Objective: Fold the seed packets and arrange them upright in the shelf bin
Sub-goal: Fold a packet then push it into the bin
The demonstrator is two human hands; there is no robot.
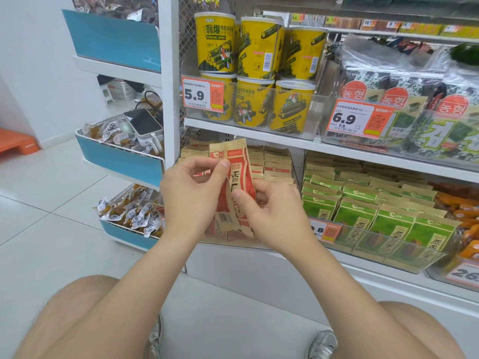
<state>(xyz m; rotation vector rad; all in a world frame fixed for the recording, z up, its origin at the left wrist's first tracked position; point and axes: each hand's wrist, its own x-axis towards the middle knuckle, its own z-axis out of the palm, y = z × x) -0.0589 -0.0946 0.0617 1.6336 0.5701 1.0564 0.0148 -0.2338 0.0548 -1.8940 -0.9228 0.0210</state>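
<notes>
A red and kraft-brown seed packet (239,174) stands upright in front of the lower shelf, creased lengthwise. My left hand (191,193) pinches its left edge near the top between thumb and fingers. My right hand (269,206) grips its right side lower down, thumb on the front. Behind them, the clear shelf bin (294,174) holds rows of matching red packets (274,164) standing upright. More red packets (220,229) show below my hands at the bin's front.
A second clear bin (435,257) to the right holds green packets. Yellow canisters (259,47) and seaweed packs (414,99) fill the shelf above. A blue and white rack (121,161) with small snack packs and a power bank stands to the left. My knees are low in view.
</notes>
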